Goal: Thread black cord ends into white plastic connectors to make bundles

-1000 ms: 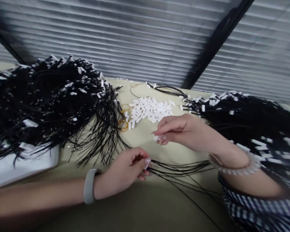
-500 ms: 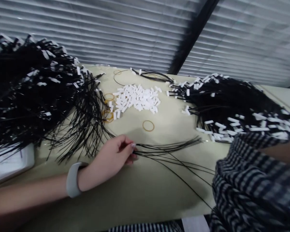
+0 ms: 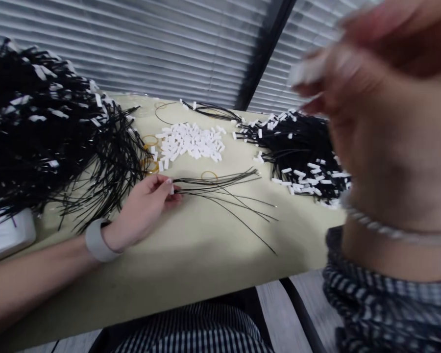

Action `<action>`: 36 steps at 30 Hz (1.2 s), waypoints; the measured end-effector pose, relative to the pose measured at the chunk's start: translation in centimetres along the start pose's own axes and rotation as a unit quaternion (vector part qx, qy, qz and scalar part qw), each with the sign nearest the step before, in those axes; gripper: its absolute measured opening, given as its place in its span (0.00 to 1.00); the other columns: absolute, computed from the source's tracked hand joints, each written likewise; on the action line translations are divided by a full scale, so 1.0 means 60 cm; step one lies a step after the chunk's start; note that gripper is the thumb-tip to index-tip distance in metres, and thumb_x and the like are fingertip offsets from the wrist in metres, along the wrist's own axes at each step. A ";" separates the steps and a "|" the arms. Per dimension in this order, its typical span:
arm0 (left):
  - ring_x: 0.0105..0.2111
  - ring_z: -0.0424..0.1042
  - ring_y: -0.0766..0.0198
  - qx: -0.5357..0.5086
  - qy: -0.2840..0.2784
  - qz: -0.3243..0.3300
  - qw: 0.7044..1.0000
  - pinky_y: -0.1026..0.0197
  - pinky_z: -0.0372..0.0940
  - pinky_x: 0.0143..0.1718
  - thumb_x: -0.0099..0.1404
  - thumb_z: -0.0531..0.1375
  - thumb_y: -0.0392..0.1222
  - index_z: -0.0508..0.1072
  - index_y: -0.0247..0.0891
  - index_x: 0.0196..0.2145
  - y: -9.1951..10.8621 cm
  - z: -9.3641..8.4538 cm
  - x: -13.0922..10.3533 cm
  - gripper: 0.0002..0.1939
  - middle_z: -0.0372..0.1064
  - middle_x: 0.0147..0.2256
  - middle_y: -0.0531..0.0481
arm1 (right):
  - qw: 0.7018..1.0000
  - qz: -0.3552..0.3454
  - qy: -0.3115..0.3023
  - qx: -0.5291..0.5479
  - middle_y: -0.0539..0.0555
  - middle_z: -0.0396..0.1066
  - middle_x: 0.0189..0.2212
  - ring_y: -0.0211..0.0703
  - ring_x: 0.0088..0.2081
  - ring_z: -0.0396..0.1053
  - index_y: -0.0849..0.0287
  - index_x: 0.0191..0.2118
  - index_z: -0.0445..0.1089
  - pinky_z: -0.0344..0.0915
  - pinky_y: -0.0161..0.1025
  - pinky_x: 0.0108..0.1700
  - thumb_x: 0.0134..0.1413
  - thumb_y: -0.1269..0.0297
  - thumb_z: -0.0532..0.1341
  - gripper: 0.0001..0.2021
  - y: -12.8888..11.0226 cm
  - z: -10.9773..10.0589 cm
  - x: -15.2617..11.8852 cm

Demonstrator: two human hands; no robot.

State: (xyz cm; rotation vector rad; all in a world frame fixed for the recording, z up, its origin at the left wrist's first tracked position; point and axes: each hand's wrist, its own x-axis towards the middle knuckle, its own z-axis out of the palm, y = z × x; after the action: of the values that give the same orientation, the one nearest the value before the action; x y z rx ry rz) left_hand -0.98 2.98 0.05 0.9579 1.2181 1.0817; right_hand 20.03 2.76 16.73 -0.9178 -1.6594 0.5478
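Observation:
My left hand [image 3: 145, 206] is closed on one end of a small bundle of thin black wires [image 3: 213, 187], which fan out to the right over the table. A white bit shows at its fingertips. My right hand [image 3: 382, 103] is raised close to the camera at the upper right, blurred, its fingers pinched together. Something whitish shows at those fingertips; I cannot tell whether it is a small piece or a nail. A rubber band [image 3: 209, 175] lies partly under the wires. Beyond them is a heap of small white plastic pieces [image 3: 193, 142].
A large pile of black wires with white ends [image 3: 40, 132] covers the left side. Another wire pile [image 3: 297, 147] lies at the right, partly behind my right hand. A coiled wire bundle [image 3: 215, 112] sits at the back by the blinds [image 3: 150, 54]. A white box [image 3: 16, 233] stands at left.
My right hand has come up into view near the camera. The view has shifted, showing more of the table's front edge. My left hand keeps its hold on the wires.

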 end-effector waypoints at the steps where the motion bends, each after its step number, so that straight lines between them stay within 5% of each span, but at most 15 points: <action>1: 0.28 0.71 0.66 0.005 -0.004 0.008 1.000 0.61 0.69 0.33 0.58 0.58 0.44 0.65 0.36 0.30 -0.001 -0.002 0.001 0.09 0.68 0.31 0.51 | 1.000 -0.015 0.003 0.023 0.52 0.69 0.34 0.38 0.35 0.69 0.59 0.36 0.67 0.67 0.36 0.34 0.50 0.69 0.61 0.06 0.008 0.012 -0.008; 3: 0.28 0.71 0.66 0.033 -0.037 0.023 0.999 0.61 0.69 0.33 0.58 0.58 0.45 0.65 0.37 0.32 -0.001 -0.004 -0.002 0.09 0.67 0.30 0.53 | 0.996 0.004 -0.076 0.043 0.51 0.71 0.29 0.37 0.32 0.70 0.58 0.31 0.70 0.68 0.35 0.32 0.48 0.72 0.61 0.04 0.035 0.040 -0.021; 6: 0.28 0.71 0.66 0.082 -0.079 0.038 0.993 0.61 0.69 0.31 0.58 0.58 0.45 0.66 0.37 0.34 0.000 -0.003 -0.010 0.10 0.66 0.28 0.54 | 0.953 0.078 -0.293 0.009 0.48 0.73 0.27 0.34 0.31 0.70 0.59 0.29 0.72 0.67 0.33 0.35 0.47 0.73 0.60 0.05 0.094 0.085 -0.028; 8: 0.27 0.71 0.65 0.106 -0.091 0.042 0.989 0.61 0.69 0.30 0.58 0.57 0.45 0.67 0.36 0.34 0.002 0.000 -0.014 0.10 0.66 0.27 0.54 | 0.930 0.110 -0.352 0.004 0.49 0.73 0.28 0.34 0.32 0.70 0.60 0.32 0.71 0.67 0.33 0.36 0.47 0.73 0.59 0.06 0.131 0.110 -0.027; 13: 0.25 0.69 0.67 0.147 -0.118 0.055 0.980 0.64 0.68 0.29 0.59 0.56 0.42 0.67 0.35 0.32 0.006 0.005 -0.014 0.07 0.66 0.25 0.53 | 0.915 0.151 -0.374 0.015 0.50 0.71 0.27 0.34 0.31 0.69 0.61 0.30 0.66 0.66 0.34 0.35 0.46 0.71 0.59 0.03 0.176 0.137 -0.020; 26: 0.24 0.67 0.68 0.207 -0.133 0.050 0.968 0.66 0.65 0.26 0.60 0.55 0.43 0.67 0.35 0.32 0.007 0.001 -0.014 0.08 0.67 0.25 0.52 | 0.868 0.169 -0.465 0.038 0.49 0.72 0.28 0.34 0.31 0.70 0.60 0.31 0.66 0.64 0.31 0.33 0.44 0.72 0.59 0.05 0.179 0.135 0.001; 31: 0.24 0.67 0.67 0.205 -0.127 0.058 0.969 0.66 0.64 0.26 0.61 0.55 0.44 0.64 0.37 0.31 0.005 -0.001 -0.015 0.08 0.66 0.25 0.52 | 0.869 0.159 -0.467 0.025 0.48 0.71 0.27 0.33 0.30 0.69 0.60 0.32 0.64 0.62 0.32 0.35 0.45 0.74 0.58 0.06 0.172 0.141 -0.002; 36: 0.23 0.65 0.68 0.187 -0.137 0.064 0.971 0.66 0.63 0.25 0.60 0.55 0.42 0.65 0.36 0.28 0.007 -0.002 -0.015 0.08 0.65 0.23 0.53 | 0.901 0.091 -0.424 -0.034 0.45 0.67 0.24 0.31 0.26 0.64 0.60 0.30 0.64 0.58 0.29 0.29 0.44 0.70 0.61 0.06 0.168 0.144 -0.008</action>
State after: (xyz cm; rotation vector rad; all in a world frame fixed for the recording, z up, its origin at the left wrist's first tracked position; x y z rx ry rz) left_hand -1.18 2.23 0.61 1.4425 1.1620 0.7943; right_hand 14.74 9.25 6.40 -0.9503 -2.3878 1.1369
